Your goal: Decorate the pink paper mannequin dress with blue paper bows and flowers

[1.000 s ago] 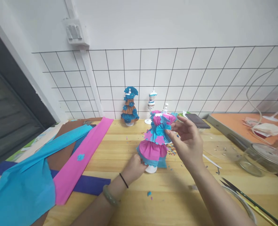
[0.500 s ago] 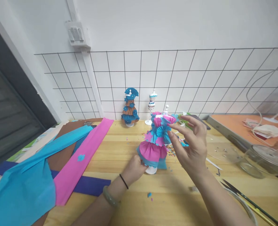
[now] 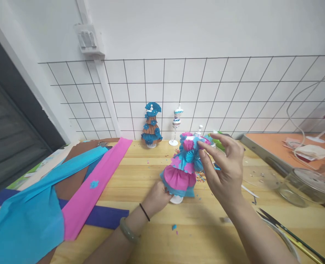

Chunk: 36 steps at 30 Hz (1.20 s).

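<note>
A small dress form wearing a pink and blue crepe paper dress (image 3: 182,169) stands on the wooden table (image 3: 184,234). My left hand (image 3: 158,198) is closed around its skirt hem just above the white base. My right hand (image 3: 222,169) is beside the bodice on the right. Its fingers are spread, and the thumb and fingertips touch the blue paper flowers at the dress's upper right side. Nothing is gripped in that hand.
Strips of blue, pink, brown and purple crepe paper (image 3: 69,183) lie at the left. A brown and blue paper dress model (image 3: 151,126) and a bare mannequin (image 3: 176,123) stand by the wire grid. Scissors (image 3: 285,229), a glass jar (image 3: 307,185) and an orange tray (image 3: 285,145) are at the right.
The dress has been turned a little on its base. My right hand moved from pinching at the bodice's front to pressing its upper right side with spread fingers. My left hand stayed at the hem.
</note>
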Available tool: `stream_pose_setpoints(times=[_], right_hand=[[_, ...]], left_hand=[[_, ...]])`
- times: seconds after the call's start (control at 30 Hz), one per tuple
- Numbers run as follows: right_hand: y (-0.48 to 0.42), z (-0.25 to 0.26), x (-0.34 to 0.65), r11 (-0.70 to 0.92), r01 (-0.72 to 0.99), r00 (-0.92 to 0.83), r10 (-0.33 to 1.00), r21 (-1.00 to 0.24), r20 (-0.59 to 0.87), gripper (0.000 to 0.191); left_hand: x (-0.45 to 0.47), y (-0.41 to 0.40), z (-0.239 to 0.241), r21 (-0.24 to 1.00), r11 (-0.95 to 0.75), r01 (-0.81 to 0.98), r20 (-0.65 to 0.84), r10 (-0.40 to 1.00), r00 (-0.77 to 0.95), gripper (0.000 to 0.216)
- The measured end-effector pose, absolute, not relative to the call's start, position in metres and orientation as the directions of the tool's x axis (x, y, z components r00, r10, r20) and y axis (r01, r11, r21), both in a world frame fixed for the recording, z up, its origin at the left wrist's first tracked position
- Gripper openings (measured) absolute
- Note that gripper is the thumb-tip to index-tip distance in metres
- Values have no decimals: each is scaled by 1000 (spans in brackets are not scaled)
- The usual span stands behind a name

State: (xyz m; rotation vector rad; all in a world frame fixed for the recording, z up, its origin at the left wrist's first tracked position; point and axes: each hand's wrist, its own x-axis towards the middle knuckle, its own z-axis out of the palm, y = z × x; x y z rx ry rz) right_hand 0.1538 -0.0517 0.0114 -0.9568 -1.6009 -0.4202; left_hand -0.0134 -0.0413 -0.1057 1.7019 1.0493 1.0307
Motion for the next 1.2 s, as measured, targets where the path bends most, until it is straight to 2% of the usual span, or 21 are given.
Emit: stream_pose_setpoints(times=[0.27, 0.37, 0.47, 0.6, 0.7, 0.9, 1.2], right_hand=[[-47, 6, 160, 531, 847, -144, 287, -32, 947, 40], [-45, 6, 160, 528, 849, -176, 272, 6, 946, 42], [-47, 7, 158, 569, 821, -145, 284, -44, 948, 43], [-54, 8, 154, 635, 733, 11, 346, -243, 938, 43], [-56, 8, 154, 658, 682, 86, 361, -319, 929, 40], [-47, 1, 158, 653, 736, -36, 299, -177, 954, 36], [-42, 0, 158, 585, 806, -103, 281, -86, 954, 36]], left_hand=[[-15, -42, -104, 928, -295, 228, 218, 926, 310, 24], [-14, -43, -103, 931, -272, 244, 193, 933, 302, 21], [-14, -42, -103, 934, -280, 220, 210, 932, 296, 21], [-15, -41, -106, 937, -291, 192, 227, 928, 297, 21], [-16, -39, -110, 940, -259, 220, 193, 940, 281, 15], [-16, -38, -112, 942, -238, 236, 176, 951, 255, 12], [-16, -40, -109, 938, -235, 254, 165, 949, 270, 11]])
